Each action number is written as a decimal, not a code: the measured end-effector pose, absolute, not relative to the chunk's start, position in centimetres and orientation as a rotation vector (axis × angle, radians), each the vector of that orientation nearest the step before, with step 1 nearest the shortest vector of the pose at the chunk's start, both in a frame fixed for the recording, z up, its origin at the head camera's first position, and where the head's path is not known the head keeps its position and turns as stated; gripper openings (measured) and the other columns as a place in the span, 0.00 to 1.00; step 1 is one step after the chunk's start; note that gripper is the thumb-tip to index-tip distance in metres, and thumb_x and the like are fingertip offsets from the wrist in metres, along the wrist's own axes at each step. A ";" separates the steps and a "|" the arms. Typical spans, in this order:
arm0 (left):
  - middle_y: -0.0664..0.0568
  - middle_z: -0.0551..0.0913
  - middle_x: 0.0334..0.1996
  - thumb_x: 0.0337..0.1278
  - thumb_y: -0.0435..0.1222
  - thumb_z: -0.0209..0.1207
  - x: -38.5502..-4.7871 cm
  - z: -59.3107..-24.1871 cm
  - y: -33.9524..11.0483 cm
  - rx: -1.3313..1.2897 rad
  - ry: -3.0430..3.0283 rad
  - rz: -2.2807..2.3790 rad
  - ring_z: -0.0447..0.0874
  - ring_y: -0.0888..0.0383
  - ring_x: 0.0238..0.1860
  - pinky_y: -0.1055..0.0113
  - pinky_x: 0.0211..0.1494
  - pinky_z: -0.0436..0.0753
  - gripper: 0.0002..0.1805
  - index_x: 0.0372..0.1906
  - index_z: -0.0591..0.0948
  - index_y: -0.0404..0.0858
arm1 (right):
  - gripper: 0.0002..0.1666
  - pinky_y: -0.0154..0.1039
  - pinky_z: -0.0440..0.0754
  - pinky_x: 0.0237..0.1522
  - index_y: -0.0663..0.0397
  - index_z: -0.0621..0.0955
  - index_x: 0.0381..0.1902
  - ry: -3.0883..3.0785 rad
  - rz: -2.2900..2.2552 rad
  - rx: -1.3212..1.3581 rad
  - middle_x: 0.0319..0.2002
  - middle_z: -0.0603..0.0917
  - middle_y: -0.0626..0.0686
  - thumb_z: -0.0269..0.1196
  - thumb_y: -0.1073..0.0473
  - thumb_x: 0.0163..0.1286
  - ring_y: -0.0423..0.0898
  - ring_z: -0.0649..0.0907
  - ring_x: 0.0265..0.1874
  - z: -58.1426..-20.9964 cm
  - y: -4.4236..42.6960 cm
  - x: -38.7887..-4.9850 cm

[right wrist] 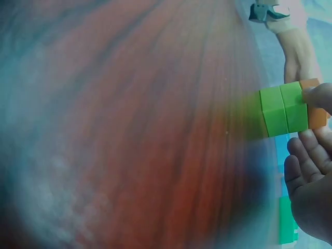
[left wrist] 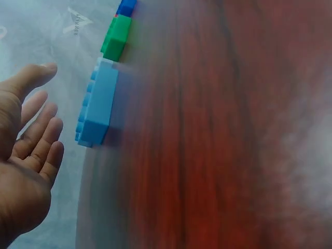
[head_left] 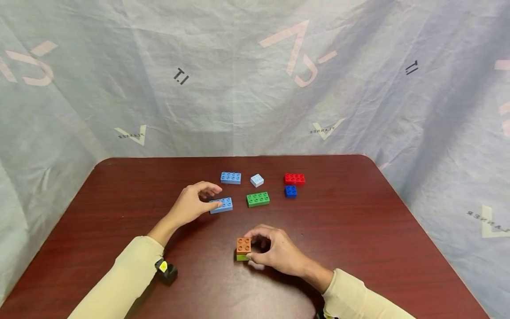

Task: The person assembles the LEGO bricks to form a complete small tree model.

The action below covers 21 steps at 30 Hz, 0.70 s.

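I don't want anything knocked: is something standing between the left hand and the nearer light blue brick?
Nothing visible: the left wrist view shows only a gap between the left hand and that light blue brick. The green brick lies off to its right.

left sleeve (head_left: 119,279): pale yellow | right sleeve (head_left: 358,294): same | left-wrist device (head_left: 170,275): black, yellow patch (head_left: 163,266)

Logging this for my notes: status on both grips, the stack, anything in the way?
Right grip holds lime-and-orange stack, orange on top. Left grip open near closer light-blue brick, holding nothing. Nothing visibly blocking either.
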<state>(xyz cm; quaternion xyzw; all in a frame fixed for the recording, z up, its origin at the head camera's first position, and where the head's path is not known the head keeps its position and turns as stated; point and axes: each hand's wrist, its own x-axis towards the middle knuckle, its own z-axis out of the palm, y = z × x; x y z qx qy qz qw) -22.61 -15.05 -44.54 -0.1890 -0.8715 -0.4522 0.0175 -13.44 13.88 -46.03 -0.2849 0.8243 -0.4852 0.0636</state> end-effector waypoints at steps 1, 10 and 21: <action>0.46 0.87 0.52 0.55 0.41 0.75 -22.8 -44.7 -15.0 -0.598 -2.714 -1.401 0.83 0.51 0.51 0.53 0.56 0.82 0.23 0.56 0.85 0.40 | 0.20 0.34 0.84 0.36 0.45 0.86 0.50 2.491 -1.458 -0.853 0.40 0.86 0.47 0.76 0.61 0.60 0.45 0.84 0.35 -46.0 13.9 -13.4; 0.51 0.87 0.48 0.52 0.43 0.77 -24.2 -46.2 -14.5 -0.597 -2.833 -1.356 0.82 0.53 0.50 0.55 0.56 0.81 0.23 0.53 0.86 0.44 | 0.21 0.34 0.84 0.38 0.44 0.86 0.50 2.499 -1.440 -0.842 0.40 0.86 0.46 0.76 0.62 0.59 0.44 0.84 0.37 -45.9 13.8 -13.3; 0.51 0.88 0.44 0.52 0.42 0.77 -23.9 -46.5 -14.1 -0.515 -2.867 -1.370 0.83 0.54 0.46 0.59 0.50 0.81 0.19 0.49 0.88 0.45 | 0.20 0.34 0.83 0.36 0.46 0.86 0.50 2.505 -1.429 -0.845 0.41 0.86 0.46 0.76 0.62 0.60 0.45 0.83 0.35 -46.1 13.9 -13.3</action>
